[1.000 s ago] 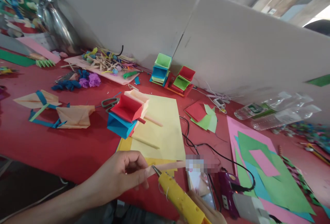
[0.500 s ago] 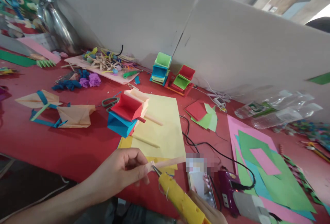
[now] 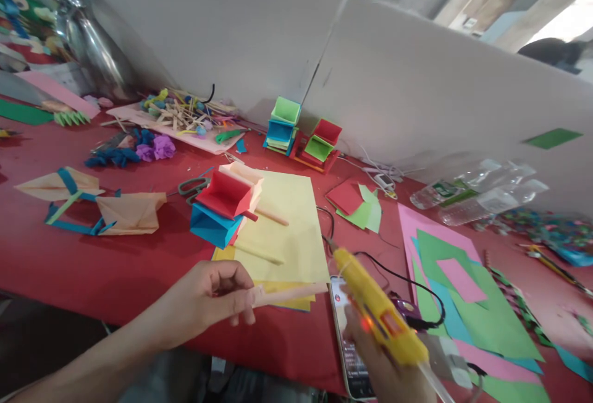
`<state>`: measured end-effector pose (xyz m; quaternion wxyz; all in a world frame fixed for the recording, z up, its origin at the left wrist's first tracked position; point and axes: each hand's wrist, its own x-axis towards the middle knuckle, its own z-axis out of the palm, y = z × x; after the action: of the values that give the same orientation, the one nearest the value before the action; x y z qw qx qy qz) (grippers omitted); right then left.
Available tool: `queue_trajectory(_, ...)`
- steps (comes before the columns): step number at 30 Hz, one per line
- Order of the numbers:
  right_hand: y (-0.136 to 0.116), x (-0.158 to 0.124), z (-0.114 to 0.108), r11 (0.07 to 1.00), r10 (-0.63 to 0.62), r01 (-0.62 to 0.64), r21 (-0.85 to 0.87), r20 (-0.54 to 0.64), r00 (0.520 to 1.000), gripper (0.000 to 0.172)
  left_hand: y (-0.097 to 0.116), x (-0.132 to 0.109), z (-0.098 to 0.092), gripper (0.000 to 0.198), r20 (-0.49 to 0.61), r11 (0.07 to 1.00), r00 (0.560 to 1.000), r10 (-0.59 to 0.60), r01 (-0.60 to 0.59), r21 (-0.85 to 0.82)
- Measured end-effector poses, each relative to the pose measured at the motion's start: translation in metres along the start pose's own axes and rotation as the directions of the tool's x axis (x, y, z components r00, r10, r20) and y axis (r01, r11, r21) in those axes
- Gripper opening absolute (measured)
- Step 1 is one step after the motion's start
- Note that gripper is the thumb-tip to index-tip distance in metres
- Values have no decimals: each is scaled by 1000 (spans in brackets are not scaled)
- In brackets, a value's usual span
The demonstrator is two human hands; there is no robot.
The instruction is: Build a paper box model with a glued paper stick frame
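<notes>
Between the thumb and fingers of my left hand [image 3: 217, 298] is one end of a pale pink paper strip [image 3: 291, 293], which points right over the table's front. My right hand [image 3: 370, 341] is wrapped round a yellow hot glue gun [image 3: 380, 304] with an orange light glowing on it. The gun's nozzle points up and left, apart from the strip. Beyond my left hand, folded red [image 3: 227, 193] and blue paper boxes [image 3: 215, 225] sit on pale yellow sheets [image 3: 296, 224]. Two rolled paper sticks, one peach [image 3: 273, 216] and one yellow [image 3: 259, 253], lie on those sheets.
A phone [image 3: 352, 353] lies beneath the glue gun, with a black cable [image 3: 407, 279] nearby. Coloured paper sheets [image 3: 495, 310] and plastic bottles [image 3: 491, 199] are on the right. Scissors [image 3: 192, 188], crumpled paper [image 3: 162, 146] and a steel jug [image 3: 95, 44] stand or lie on the left.
The glue gun has moved up and right, its nozzle leaving the strip's held end. My left hand still pinches the strip. The whole view has shifted slightly.
</notes>
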<state>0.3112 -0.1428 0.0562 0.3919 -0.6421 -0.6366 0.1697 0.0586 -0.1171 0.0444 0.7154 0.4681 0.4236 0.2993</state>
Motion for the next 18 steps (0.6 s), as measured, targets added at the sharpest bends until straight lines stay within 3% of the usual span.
queue_trajectory(4, 12, 33, 13, 987, -4, -2, -162, -38, 999, 15, 5, -6, -24, 21, 131, 995, 991, -11, -2, 97)
queue_trajectory(7, 22, 48, 28, 955, 5, 29, -296, 112, 994, 18, 9, -14, -46, 18, 161, 977, 987, -3, -31, 209)
queue_trajectory(13, 35, 64, 43, 904, 80, 89, -418, 370, 926, 38, 15, -28, -74, 14, 61, 916, 998, -6, -19, 400)
queue_trajectory(18, 44, 74, 50, 892, 110, 70, -447, 364, 925, 40, 24, -36, -87, 13, -35, 880, 998, 52, -29, 474)
